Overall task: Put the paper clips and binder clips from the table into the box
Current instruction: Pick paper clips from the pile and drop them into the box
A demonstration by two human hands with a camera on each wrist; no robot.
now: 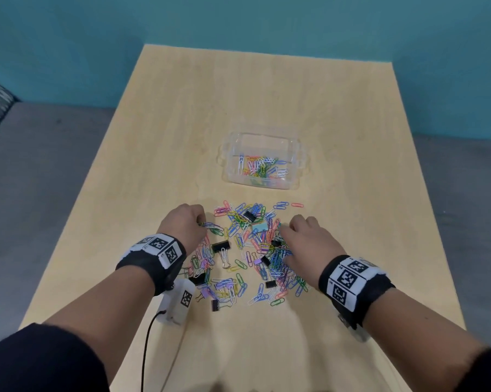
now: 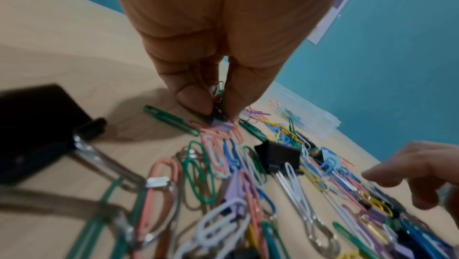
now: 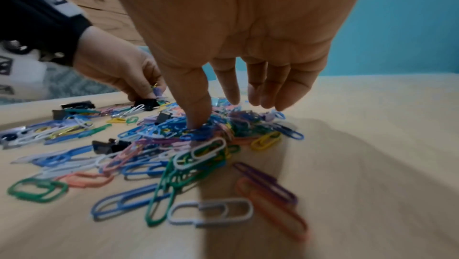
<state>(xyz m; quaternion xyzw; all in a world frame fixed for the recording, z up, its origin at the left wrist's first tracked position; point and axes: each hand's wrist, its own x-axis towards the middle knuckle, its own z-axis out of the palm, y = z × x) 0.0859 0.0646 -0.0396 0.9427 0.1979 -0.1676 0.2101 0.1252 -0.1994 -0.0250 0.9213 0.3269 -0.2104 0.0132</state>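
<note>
A heap of coloured paper clips [image 1: 247, 250] with several black binder clips [image 1: 221, 246] lies on the wooden table in front of me. Beyond it stands a clear plastic box [image 1: 262, 162] holding several paper clips. My left hand [image 1: 187, 222] is at the heap's left edge, and its thumb and fingers pinch a small bunch of paper clips [image 2: 219, 96]. My right hand [image 1: 303, 236] hovers over the heap's right side with fingers hanging straight; its thumb [image 3: 196, 106] presses down into the paper clips [image 3: 198, 135].
The table's [image 1: 267, 94] far half beyond the box is bare wood, against a teal wall. Grey floor lies at both sides. A black binder clip [image 2: 280, 155] sits between my two hands. A cable runs from my left wrist unit.
</note>
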